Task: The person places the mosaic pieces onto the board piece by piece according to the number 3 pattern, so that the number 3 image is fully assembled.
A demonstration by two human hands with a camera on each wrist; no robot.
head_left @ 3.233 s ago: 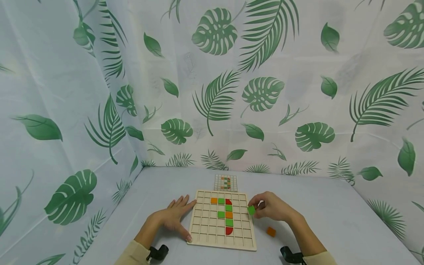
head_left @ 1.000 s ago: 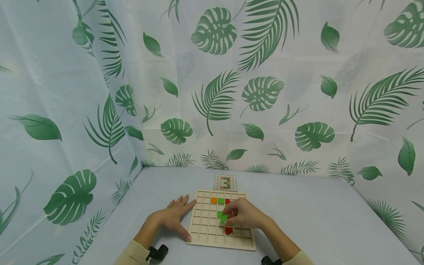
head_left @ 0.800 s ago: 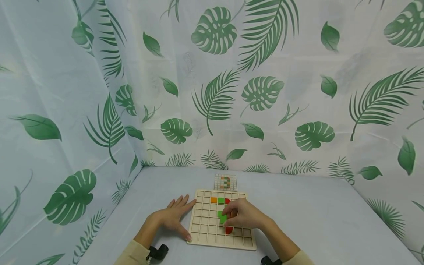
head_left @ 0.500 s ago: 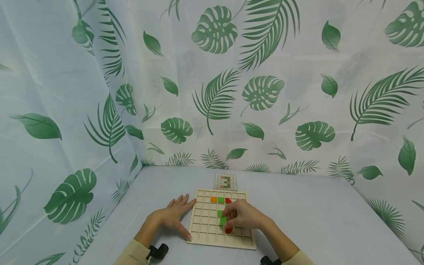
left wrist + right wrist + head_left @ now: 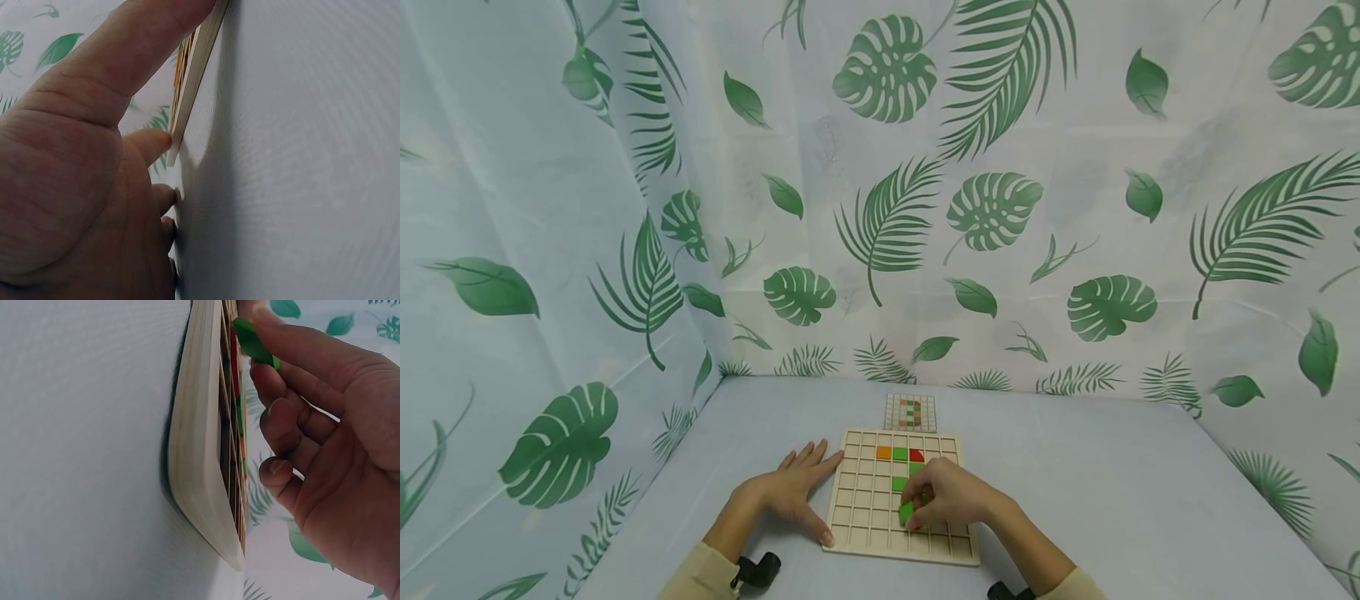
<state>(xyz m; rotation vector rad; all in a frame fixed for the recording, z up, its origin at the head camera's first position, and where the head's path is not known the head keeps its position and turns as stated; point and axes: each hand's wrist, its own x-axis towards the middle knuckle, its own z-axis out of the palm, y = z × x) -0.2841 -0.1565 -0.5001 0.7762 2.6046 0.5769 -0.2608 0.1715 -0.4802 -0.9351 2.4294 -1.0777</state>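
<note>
In the head view a wooden grid board (image 5: 857, 533) lies on the table, with an orange tile (image 5: 884, 452), a red rounded tile (image 5: 917, 455) and several green tiles in its cells. My right hand (image 5: 953, 493) pinches a green square tile (image 5: 906, 513) between thumb and fingers over the lower middle cells. The right wrist view shows this green tile (image 5: 253, 341) tilted above the board's surface. My left hand (image 5: 790, 492) lies spread at the board's left side, thumb at the near corner and index fingertip at the left edge. The right hand hides some placed tiles.
Behind the board lies a small pattern card (image 5: 911, 412) with a coloured grid. A pale cloth covers the table (image 5: 1075, 467). Leaf-printed curtains (image 5: 880, 250) stand at the back and left.
My right hand has carried the green tile from the board's right side onto the board, then slightly nearer. The orange tile lying right of the board is no longer visible. My left hand stays put.
</note>
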